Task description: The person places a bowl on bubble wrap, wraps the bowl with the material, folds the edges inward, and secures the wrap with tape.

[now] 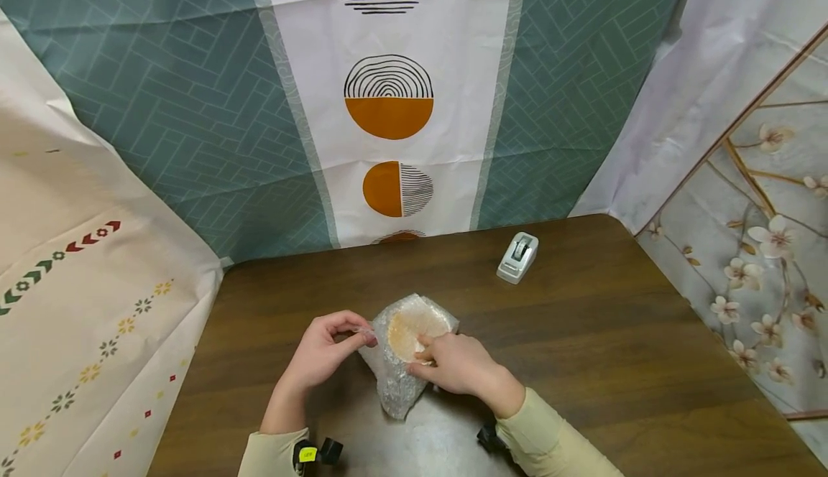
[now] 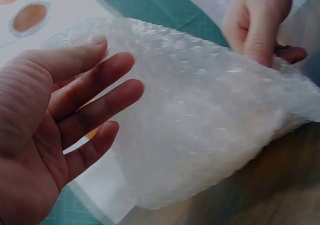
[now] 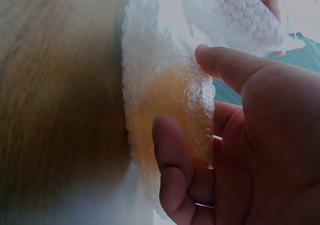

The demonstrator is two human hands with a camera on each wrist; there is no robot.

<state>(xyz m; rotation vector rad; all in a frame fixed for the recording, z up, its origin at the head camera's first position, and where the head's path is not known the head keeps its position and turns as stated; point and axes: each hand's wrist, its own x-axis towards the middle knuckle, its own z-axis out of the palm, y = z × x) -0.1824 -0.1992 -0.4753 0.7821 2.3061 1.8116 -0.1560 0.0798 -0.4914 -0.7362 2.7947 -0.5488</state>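
Note:
A round, orange-tan thing [image 1: 403,333] sits inside clear bubble wrap [image 1: 396,391] on the table; the wrap blurs it, so its kind is unclear. My left hand [image 1: 323,351] is at the wrap's left side, pinching a loose edge between thumb and fingers. In the left wrist view, the sheet of bubble wrap [image 2: 190,120] stretches from that hand [image 2: 65,110] toward the other. On the bundle's right side, my right hand [image 1: 459,363] grips it, thumb and fingers on the wrap. The right wrist view has this hand [image 3: 240,130] against the wrapped orange thing [image 3: 170,105].
A white tape dispenser [image 1: 517,257] stands toward the back right of the brown wooden table [image 1: 582,348]. Patterned cloth [image 1: 394,175] hangs behind the table, with more cloth on both sides. Dark wrist cameras sit at both sleeves.

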